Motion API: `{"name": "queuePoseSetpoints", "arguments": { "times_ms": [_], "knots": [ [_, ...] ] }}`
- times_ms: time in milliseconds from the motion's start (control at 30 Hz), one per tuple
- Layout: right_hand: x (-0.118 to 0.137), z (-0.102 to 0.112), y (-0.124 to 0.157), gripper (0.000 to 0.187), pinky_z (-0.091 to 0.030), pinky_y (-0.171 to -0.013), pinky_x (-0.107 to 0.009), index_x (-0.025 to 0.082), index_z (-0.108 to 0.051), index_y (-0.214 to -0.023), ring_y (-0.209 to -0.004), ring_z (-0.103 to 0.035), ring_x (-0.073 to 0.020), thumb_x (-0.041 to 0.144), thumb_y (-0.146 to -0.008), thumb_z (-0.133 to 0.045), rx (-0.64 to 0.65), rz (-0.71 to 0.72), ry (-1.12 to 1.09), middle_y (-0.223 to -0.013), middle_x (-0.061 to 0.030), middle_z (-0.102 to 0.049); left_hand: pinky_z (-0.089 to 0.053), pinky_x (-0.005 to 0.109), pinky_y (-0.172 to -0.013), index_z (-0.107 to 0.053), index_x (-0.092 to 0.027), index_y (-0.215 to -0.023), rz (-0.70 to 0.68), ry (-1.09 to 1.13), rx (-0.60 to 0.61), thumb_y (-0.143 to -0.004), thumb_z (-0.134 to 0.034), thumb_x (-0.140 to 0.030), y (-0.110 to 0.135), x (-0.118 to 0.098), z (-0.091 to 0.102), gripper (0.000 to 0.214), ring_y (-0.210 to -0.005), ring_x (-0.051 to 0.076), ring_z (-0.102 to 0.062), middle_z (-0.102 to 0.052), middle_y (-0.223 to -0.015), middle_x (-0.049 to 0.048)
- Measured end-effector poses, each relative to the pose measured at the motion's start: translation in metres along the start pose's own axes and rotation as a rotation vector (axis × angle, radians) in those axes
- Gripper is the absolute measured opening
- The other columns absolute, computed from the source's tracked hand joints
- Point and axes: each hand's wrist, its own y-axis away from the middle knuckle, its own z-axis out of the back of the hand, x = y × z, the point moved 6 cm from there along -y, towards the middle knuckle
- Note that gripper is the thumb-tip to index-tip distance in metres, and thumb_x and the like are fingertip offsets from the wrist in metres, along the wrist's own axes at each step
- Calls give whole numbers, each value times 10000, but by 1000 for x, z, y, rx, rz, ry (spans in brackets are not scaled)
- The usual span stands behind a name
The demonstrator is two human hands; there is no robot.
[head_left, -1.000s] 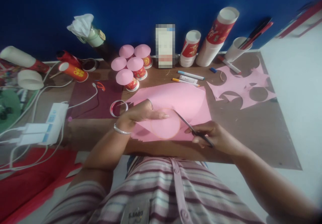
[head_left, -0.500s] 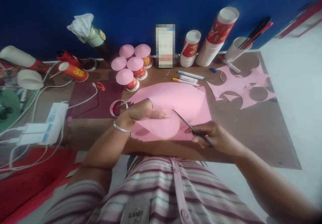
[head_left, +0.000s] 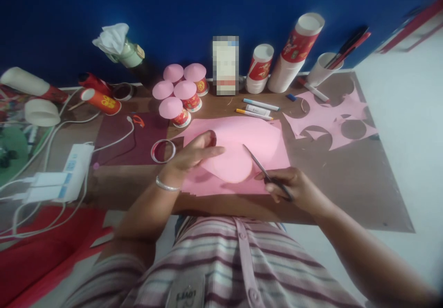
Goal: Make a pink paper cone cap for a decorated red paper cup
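My left hand (head_left: 197, 153) grips a sheet of pink paper (head_left: 256, 130), thumb on top and the other fingers partly hidden by the paper. A round outline shows on this sheet, and its lower right edge is curved where it is cut. In my right hand (head_left: 289, 183) is a pair of scissors (head_left: 258, 162), their tips at the paper near the curved edge. Whether the blades are apart I cannot tell. More pink paper (head_left: 207, 189) lies flat on the table beneath.
Cups with pink cone tops (head_left: 185, 90) stand behind the left hand. Markers (head_left: 258, 110) lie behind the paper. Pink offcuts with round holes (head_left: 320, 114) are at right, a tape roll (head_left: 163, 151) at left. Stacked paper cups (head_left: 286, 70) and a power strip (head_left: 76, 172) flank the table.
My left hand has shifted its hold, and the paper's round part has turned and moved slightly right and up. The scissors stay in my right hand, their tips slightly farther right.
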Motion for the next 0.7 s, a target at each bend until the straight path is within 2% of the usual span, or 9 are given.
{"name": "queuePoseSetpoints", "arguments": {
  "times_ms": [67, 133, 233, 333, 400, 500, 567, 700],
  "knots": [
    [-5, 0, 0, 437, -408, -501, -250, 116, -757, -993, -506, -480, -103, 530, -858, -712, -45, -14, -39, -526, 28, -526, -578, 394, -850, -679, -201, -1069, -29, 241, -84, -709, -811, -610, 11, 13, -4, 561, -1038, 295, -687, -720, -1009, 76],
    [-10, -1, 0, 483, -406, -500, -251, 109, -755, -1067, -498, -491, -106, 540, -853, -715, -79, -24, -74, -524, 30, -535, -539, 482, -996, -641, -227, -1226, -34, 392, -79, -672, -743, -764, 23, 29, -17, 779, -1266, 368, -595, -691, -1236, 117],
    [-13, -6, 0, 508, -418, -509, -257, 113, -751, -1105, -491, -503, -107, 547, -843, -722, -109, -37, -110, -527, 33, -544, -496, 493, -1077, -612, -239, -1280, -136, 415, -93, -546, -777, -824, 40, 42, -34, 953, -1354, 378, -535, -672, -1293, 135],
    [-12, -16, -1, 515, -434, -527, -263, 114, -752, -1101, -500, -520, -112, 550, -828, -738, -97, -46, -109, -532, 29, -557, -507, 454, -1081, -662, -195, -1207, -142, 253, -171, -570, -835, -727, 51, 45, -46, 848, -1303, 358, -585, -710, -1213, 149],
    [-12, -24, -1, 526, -441, -534, -267, 113, -755, -1081, -505, -522, -114, 567, -816, -748, -84, -59, -100, -531, 26, -560, -535, 436, -1046, -712, -180, -1083, -89, 131, -293, -700, -792, -665, 55, 41, -46, 623, -1200, 326, -657, -742, -1130, 136],
    [-15, -32, -1, 556, -436, -528, -267, 106, -747, -1059, -499, -520, -114, 592, -790, -768, -76, -87, -132, -522, 25, -558, -577, 415, -977, -739, -182, -907, -43, 61, -378, -765, -803, -501, 53, 30, -46, 354, -1077, 299, -712, -768, -1021, 113],
    [-18, -35, 0, 557, -420, -518, -258, 102, -735, -1053, -489, -513, -107, 579, -770, -795, -70, -101, -187, -515, 29, -559, -600, 397, -920, -740, -174, -859, -37, 52, -408, -747, -824, -435, 49, 26, -45, 296, -1039, 296, -724, -772, -973, 109],
    [-26, -38, 3, 517, -383, -487, -235, 112, -718, -1051, -469, -497, -94, 529, -763, -821, -53, -135, -284, -509, 44, -557, -595, 339, -843, -744, -137, -880, -70, 2, -415, -737, -843, -372, 41, 28, -40, 292, -947, 260, -731, -772, -912, 85]
  ]
}}
